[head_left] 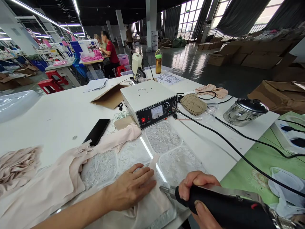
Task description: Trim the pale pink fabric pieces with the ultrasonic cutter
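Observation:
My left hand [133, 187] lies palm down, fingers stretched out, on a pale pink cloth [152, 202] over a clear patterned mat [164, 136]. Wrapped in my right hand [199, 192] is a black handheld cutter [226, 203] with a narrow metal tip, which points left at the cloth's edge near my left fingertips. Whether the tip touches the cloth I cannot tell. More pink cloth [59, 171] spreads leftward in folds. Behind the mat stands a white control box [152, 101] with a dial, knobs and a red switch; a black cable [214, 133] is plugged into its front.
A black phone [97, 131], a folded cardboard piece [109, 97] and tangled thread [120, 117] lie left of the box. To the right are brown templates [193, 104], a lidded glass pot [245, 111] and a power strip [290, 136]. A bottle [158, 63] stands behind. People sit at sewing machines farther off.

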